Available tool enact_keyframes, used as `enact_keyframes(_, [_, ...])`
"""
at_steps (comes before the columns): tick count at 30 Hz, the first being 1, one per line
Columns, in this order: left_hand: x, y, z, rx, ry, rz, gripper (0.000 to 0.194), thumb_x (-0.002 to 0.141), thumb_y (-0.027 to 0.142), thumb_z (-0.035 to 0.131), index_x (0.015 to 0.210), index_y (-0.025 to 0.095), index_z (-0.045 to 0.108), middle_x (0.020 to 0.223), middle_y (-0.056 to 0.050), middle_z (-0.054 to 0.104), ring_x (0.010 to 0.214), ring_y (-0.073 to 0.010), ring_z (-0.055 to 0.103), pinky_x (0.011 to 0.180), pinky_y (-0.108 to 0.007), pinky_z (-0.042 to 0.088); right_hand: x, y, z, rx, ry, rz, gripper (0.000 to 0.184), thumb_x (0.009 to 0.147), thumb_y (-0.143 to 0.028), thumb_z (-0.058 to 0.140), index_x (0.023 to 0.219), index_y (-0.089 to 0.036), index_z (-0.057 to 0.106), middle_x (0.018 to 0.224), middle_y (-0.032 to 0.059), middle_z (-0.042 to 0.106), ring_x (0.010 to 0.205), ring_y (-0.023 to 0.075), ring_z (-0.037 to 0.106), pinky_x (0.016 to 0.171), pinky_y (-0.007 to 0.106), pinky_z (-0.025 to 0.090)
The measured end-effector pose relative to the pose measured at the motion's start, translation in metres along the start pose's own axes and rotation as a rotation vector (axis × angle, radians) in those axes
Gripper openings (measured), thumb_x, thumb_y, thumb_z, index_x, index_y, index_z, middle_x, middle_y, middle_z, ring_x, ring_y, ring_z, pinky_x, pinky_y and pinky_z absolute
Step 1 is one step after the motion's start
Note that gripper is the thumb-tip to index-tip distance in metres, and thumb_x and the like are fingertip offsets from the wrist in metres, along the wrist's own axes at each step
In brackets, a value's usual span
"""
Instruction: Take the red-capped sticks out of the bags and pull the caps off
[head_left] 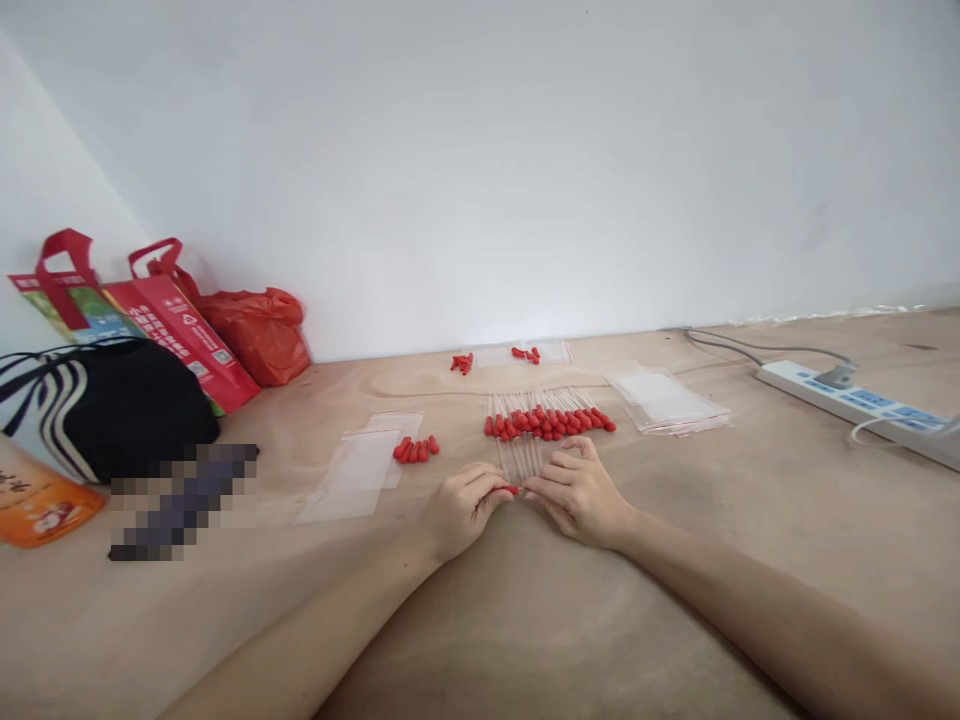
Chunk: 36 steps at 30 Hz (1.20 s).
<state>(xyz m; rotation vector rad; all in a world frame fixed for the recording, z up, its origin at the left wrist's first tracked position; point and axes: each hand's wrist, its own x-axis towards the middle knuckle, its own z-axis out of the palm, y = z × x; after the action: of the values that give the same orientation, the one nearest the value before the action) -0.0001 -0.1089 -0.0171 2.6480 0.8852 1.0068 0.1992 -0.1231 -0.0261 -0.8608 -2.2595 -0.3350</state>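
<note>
1. Our left hand (469,505) pinches a small red piece (514,490) between thumb and fingers, low over the near middle of the wooden table (480,620).
2. Our right hand (581,495) meets it from the right, fingers curled and tips at the right end of the red piece. We cannot tell whether these tips grip it, as the contact is too small to see.
3. Just beyond both hands we find the red-tipped sticks (551,422), set side by side in a row. Pale shafts (517,460) also lie between the row and our fingers.
4. To the left of the row we see a small group of red tips (416,451), beside overlapping clear bags (352,475).
5. At the far side, near the wall (525,180), we see two small red clusters: a left cluster (462,364) and a right cluster (526,355).
6. To the right of the row we note a stack of clear bags (667,395); farther right lies a white power strip (862,405).
7. At far left we observe a red plastic bag (259,335), a black bag (150,405) and, nearer, an orange pouch (49,510).
</note>
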Motion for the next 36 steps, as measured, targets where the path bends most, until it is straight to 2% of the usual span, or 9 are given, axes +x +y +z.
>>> enact_keyframes(4, [-0.003, 0.001, -0.001, 0.059, -0.011, 0.036, 0.023, 0.087, 0.026, 0.041, 0.077, 0.017, 0.060, 0.078, -0.005, 0.063, 0.078, -0.0158, 0.059, 0.072, -0.029, 0.047, -0.001, 0.000, -0.003, 0.007, 0.005, -0.025, 0.025, 0.086, -0.024, 0.040, 0.076, -0.020, 0.062, 0.055, -0.0023, 0.054, 0.062, 0.0108, 0.041, 0.082, 0.035, 0.022])
enact_keyframes(9, [-0.004, 0.004, -0.002, -0.014, -0.085, -0.006, 0.025, 0.087, 0.024, 0.037, 0.077, 0.017, 0.059, 0.079, -0.006, 0.063, 0.073, -0.0149, 0.058, 0.068, -0.027, 0.048, 0.000, -0.002, -0.004, 0.011, -0.027, -0.014, 0.024, 0.085, -0.025, 0.041, 0.075, -0.021, 0.062, 0.054, -0.0019, 0.054, 0.064, 0.0116, 0.041, 0.081, 0.035, 0.023])
enact_keyframes(15, [-0.005, -0.001, -0.004, -0.039, -0.084, 0.004, 0.024, 0.087, 0.022, 0.037, 0.077, 0.017, 0.058, 0.078, -0.007, 0.062, 0.074, -0.0152, 0.058, 0.068, -0.027, 0.048, -0.004, 0.002, -0.004, 0.010, -0.038, -0.013, 0.024, 0.085, -0.025, 0.041, 0.073, -0.022, 0.062, 0.054, -0.0015, 0.054, 0.065, 0.0119, 0.041, 0.081, 0.035, 0.024])
enact_keyframes(20, [-0.014, -0.009, -0.018, 0.053, 0.077, -0.059, 0.022, 0.087, 0.025, 0.038, 0.079, 0.019, 0.058, 0.076, -0.004, 0.062, 0.073, -0.0145, 0.059, 0.067, -0.025, 0.048, -0.016, 0.018, -0.011, -0.052, 0.011, 0.133, 0.026, 0.086, -0.026, 0.041, 0.079, -0.022, 0.065, 0.059, 0.0002, 0.057, 0.064, 0.0117, 0.044, 0.076, 0.033, 0.025])
enact_keyframes(25, [-0.012, -0.012, -0.026, 0.174, 0.217, -0.121, 0.021, 0.085, 0.027, 0.041, 0.085, 0.020, 0.061, 0.076, -0.004, 0.054, 0.071, -0.0131, 0.055, 0.065, -0.024, 0.046, -0.015, 0.017, -0.005, -0.046, 0.071, 0.235, 0.026, 0.087, -0.030, 0.041, 0.092, -0.025, 0.066, 0.059, -0.0013, 0.059, 0.053, 0.0083, 0.045, 0.068, 0.029, 0.026])
enact_keyframes(29, [-0.009, -0.036, -0.041, 0.334, 0.351, -0.265, 0.026, 0.084, 0.025, 0.039, 0.093, 0.019, 0.062, 0.079, -0.005, 0.050, 0.072, -0.0151, 0.053, 0.066, -0.028, 0.047, -0.014, 0.019, -0.007, -0.046, 0.040, 0.326, 0.031, 0.086, -0.022, 0.036, 0.104, -0.021, 0.061, 0.067, 0.0016, 0.061, 0.059, 0.0105, 0.050, 0.068, 0.029, 0.027])
enact_keyframes(32, [-0.012, -0.057, -0.055, 0.415, 0.394, -0.337, 0.025, 0.080, 0.025, 0.042, 0.094, 0.017, 0.061, 0.081, -0.006, 0.051, 0.076, -0.0173, 0.054, 0.068, -0.029, 0.047, -0.016, 0.025, -0.012, -0.053, 0.042, 0.371, 0.032, 0.083, -0.019, 0.036, 0.102, -0.020, 0.061, 0.073, 0.0033, 0.063, 0.068, 0.0126, 0.054, 0.070, 0.030, 0.027])
enact_keyframes(36, [-0.015, -0.071, -0.062, 0.449, 0.362, -0.394, 0.022, 0.077, 0.025, 0.046, 0.094, 0.018, 0.057, 0.087, -0.005, 0.056, 0.074, -0.0167, 0.057, 0.070, -0.029, 0.047, -0.017, 0.030, -0.014, -0.069, 0.070, 0.392, 0.027, 0.082, -0.021, 0.039, 0.094, -0.019, 0.064, 0.076, 0.0035, 0.066, 0.070, 0.0134, 0.055, 0.072, 0.030, 0.027])
